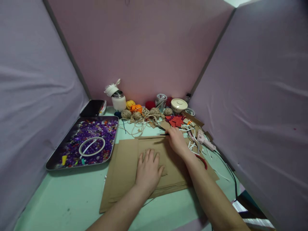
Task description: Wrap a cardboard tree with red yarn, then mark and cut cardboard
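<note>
Two bare arms (211,195) come in over the green desk (62,195). The left grip (148,171) (it is just a bare hand) is wide, lying flat on brown cardboard (127,160) with its fingers a little apart. The right grip (176,139) is narrow, pinched on one thin dark stick (165,134) near the far edge of the cardboard; I can't tell what kind of stick it is. The cardboard lies in a pile in the middle of the desk, its sheets too close to count. To the left is one tray (72,167) of purple beads (96,128), far too many to count, with one white ring (104,146) on them. At the back are one white jar (119,103), one yellow yarn ball (130,104) and one bowl with a lid (179,104). To the right lies one glue gun (204,140), and one red handle (205,163) curves just beside the right arm.
</note>
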{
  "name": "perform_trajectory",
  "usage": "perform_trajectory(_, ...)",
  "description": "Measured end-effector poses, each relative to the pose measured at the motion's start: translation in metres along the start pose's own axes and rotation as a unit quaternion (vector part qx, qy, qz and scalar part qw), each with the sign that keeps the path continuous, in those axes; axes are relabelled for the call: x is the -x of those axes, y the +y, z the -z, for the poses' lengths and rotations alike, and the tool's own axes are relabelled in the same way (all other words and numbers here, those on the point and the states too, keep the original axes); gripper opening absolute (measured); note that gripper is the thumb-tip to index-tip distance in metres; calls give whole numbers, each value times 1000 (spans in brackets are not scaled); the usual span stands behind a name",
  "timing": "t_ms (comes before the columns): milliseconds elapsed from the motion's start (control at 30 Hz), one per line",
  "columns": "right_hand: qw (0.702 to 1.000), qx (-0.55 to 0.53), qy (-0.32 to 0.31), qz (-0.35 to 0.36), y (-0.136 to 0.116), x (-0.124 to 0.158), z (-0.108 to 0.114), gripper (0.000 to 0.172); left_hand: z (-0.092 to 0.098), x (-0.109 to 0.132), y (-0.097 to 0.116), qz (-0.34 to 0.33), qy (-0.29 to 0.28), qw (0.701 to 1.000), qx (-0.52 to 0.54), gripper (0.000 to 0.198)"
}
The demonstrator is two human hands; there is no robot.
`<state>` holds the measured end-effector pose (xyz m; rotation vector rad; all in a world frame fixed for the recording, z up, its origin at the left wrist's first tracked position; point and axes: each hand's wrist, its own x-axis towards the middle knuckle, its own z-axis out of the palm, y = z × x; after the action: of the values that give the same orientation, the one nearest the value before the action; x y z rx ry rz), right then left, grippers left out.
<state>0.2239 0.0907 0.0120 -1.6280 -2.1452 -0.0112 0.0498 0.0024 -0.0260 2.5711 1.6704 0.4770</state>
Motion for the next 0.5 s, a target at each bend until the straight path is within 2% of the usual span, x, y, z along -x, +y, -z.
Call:
perform_trajectory(67, 992, -67, 99, -27, -8, -1, 20, 21, -1, 0, 0, -1, 2, 1000, 1, 44)
perform_trajectory(133, 963, -173, 202, -46, -18, -1, 39, 34, -2, 0, 0, 0, 2, 1000, 1, 43)
perform_trajectory(167, 947, -222, 225, -54, -22, 0, 46, 39, -1, 0, 0, 1, 2, 1000, 2, 43)
perform_trajectory(233, 908, -344, 225, -80, -28, 3, 52, 33, 0, 0, 1, 4, -2, 1000, 4, 43)
perform_trajectory(267, 876, -425, 205, -101, -29, 5, 51, 26, 0, -1, 0, 5, -4, 1000, 6, 44)
perform_trajectory(300, 831, -514, 176, -124, -30, 6, 46, 22, 1, -1, 0, 5, -5, 1000, 9, 44)
perform_trajectory(400, 654, -729, 78, -186, -28, 12, 23, 22, 2, -2, 0, 6, -5, 1000, 17, 48)
perform_trajectory(433, 611, -764, 59, -199, -28, 13, 14, 22, 2, -2, 0, 7, -6, 1000, 20, 49)
perform_trajectory(467, 585, -782, 47, -208, -28, 15, 6, 25, 1, -2, 0, 10, -6, 1000, 22, 50)
perform_trajectory(500, 577, -787, 39, -214, -29, 17, -1, 29, 1, -1, 0, 13, -7, 1000, 23, 50)
